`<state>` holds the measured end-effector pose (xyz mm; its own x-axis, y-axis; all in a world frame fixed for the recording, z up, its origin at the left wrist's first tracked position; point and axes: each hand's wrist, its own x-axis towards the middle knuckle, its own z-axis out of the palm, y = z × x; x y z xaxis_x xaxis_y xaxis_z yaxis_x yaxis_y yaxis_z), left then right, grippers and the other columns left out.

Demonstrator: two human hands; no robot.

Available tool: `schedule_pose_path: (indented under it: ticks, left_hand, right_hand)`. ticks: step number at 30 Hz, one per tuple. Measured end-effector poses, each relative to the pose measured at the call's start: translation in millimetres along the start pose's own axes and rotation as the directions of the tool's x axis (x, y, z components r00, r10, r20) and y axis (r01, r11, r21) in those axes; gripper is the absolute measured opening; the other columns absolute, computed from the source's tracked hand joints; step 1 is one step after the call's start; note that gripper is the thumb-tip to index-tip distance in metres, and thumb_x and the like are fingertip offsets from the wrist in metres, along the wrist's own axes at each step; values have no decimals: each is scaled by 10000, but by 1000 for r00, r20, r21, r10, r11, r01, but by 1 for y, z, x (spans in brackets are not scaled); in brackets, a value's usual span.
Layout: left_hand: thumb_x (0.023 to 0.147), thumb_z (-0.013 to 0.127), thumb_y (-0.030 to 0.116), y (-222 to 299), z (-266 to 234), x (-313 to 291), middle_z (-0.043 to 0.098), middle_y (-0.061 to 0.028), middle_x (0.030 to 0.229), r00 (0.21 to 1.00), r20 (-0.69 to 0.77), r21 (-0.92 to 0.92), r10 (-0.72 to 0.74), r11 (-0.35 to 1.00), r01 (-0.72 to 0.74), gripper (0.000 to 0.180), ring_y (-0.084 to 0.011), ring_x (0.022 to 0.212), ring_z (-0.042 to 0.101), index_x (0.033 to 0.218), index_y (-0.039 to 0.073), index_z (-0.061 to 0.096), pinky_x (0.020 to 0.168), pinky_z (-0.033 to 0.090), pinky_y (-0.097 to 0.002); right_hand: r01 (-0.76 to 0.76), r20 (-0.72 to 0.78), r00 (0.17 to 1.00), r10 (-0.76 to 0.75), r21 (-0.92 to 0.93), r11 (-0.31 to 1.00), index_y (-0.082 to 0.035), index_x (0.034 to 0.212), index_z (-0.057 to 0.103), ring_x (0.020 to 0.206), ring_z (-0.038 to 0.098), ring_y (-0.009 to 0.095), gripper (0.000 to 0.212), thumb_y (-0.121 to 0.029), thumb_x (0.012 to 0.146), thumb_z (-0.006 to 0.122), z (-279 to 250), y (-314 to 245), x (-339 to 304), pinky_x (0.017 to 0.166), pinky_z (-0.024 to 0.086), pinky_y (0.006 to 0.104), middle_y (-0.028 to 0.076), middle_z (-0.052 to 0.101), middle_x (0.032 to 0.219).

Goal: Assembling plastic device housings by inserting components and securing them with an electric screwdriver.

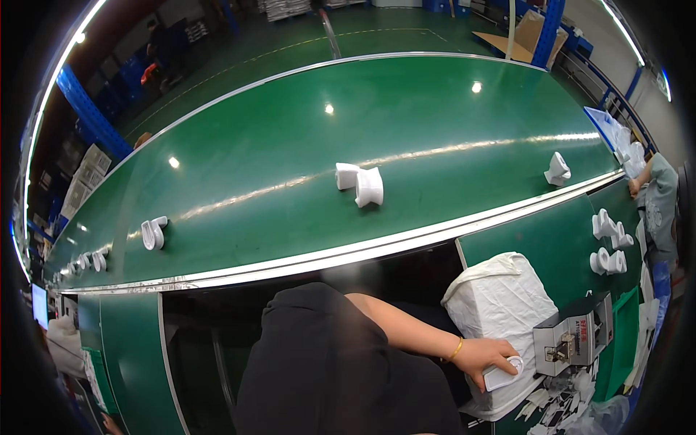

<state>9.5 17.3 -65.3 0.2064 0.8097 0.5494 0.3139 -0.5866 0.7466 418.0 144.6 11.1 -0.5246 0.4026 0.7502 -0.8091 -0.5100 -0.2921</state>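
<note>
My left hand (495, 360), with a gold bracelet at the wrist, reaches across to the right. Its fingers and thumb are closed on a white plastic part (500, 377) with a flat side and a round end. Beneath it is a block draped in white cloth (500, 290). Just right of that hand stands a small grey metal machine (573, 341), with white paper scraps (554, 409) in front of it. My right hand is not in view.
A long green conveyor belt (435, 94) carries white curved parts, including a pair (368, 187) at the middle. More white parts (607, 261) sit on the right-hand side table, beside a green tray (622, 341). Another person's arm (641, 181) is at the far right.
</note>
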Motion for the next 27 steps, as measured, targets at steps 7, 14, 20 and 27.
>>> schedule_pose_path:
  ticks: [7, 14, 20, 27]
  left_hand:
    - [688, 852, 380, 3, -6, 8, 463, -257, 1370, 992, 116, -27, 41, 999, -39, 762, -433, 1232, 469, 1350, 137, 564, 1056, 387, -468]
    - [648, 888, 210, 9, -36, 13, 511, -173, 1385, 996, 85, 35, 4, 999, -7, 770, -376, 1250, 499, 1350, 149, 575, 1041, 417, -435]
    - [586, 904, 187, 16, -25, 17, 518, -168, 1372, 995, 96, 55, -21, 998, 15, 805, -362, 1223, 523, 1329, 151, 595, 1021, 433, -425]
    - [565, 907, 191, 17, -27, 13, 531, -162, 1359, 996, 83, 61, -31, 998, 26, 817, -362, 1223, 524, 1322, 151, 600, 1019, 433, -424]
  right_hand:
    - [-39, -438, 838, -326, -644, 764, -86, 1380, 383, 722, 422, 110, 574, -74, 851, 605, 56, 24, 12, 765, 368, 250, -26, 380, 806]
    - [-90, -135, 803, -580, -990, 106, -90, 1523, 225, 752, 546, 170, 788, 46, 855, 621, 35, 138, 185, 761, 488, 377, 70, 541, 830]
    - [-158, -179, 799, -575, -984, 86, 54, 1343, 425, 714, 600, 166, 522, 57, 857, 615, 4, 157, 218, 737, 519, 348, 81, 600, 806]
    - [-310, -294, 830, -474, -950, 45, 34, 1201, 494, 668, 600, 159, 395, 67, 840, 650, -26, 172, 224, 692, 529, 359, 74, 611, 797]
